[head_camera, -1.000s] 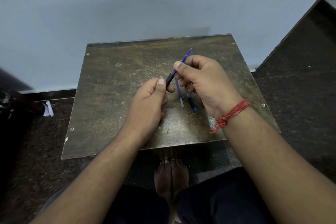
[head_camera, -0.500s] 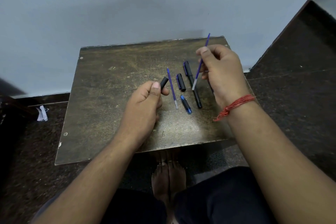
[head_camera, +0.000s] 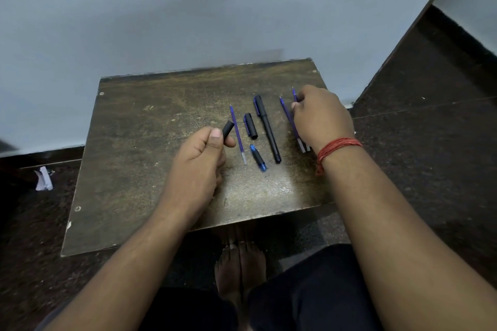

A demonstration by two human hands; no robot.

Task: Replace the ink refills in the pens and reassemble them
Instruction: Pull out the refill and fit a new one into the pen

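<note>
Head view: risk of mixing old and new refills, with two (head_camera: pixel 287 115) lying close together at 2 o'clock under the right hand (head_camera: pixel 321 115), and a third (head_camera: pixel 237 134) beside the cap (head_camera: pixel 250 125). Right hand curled over that pair, grip hidden. Left hand (head_camera: pixel 200 158) pinching the barrel (head_camera: pixel 228 127), thumb up, at worktop (head_camera: pixel 150 142) centre.

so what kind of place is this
Probably a room at home, the person sitting low on the floor: a small worn table against a plain wall, dark stone floor, bare feet underneath.
</note>
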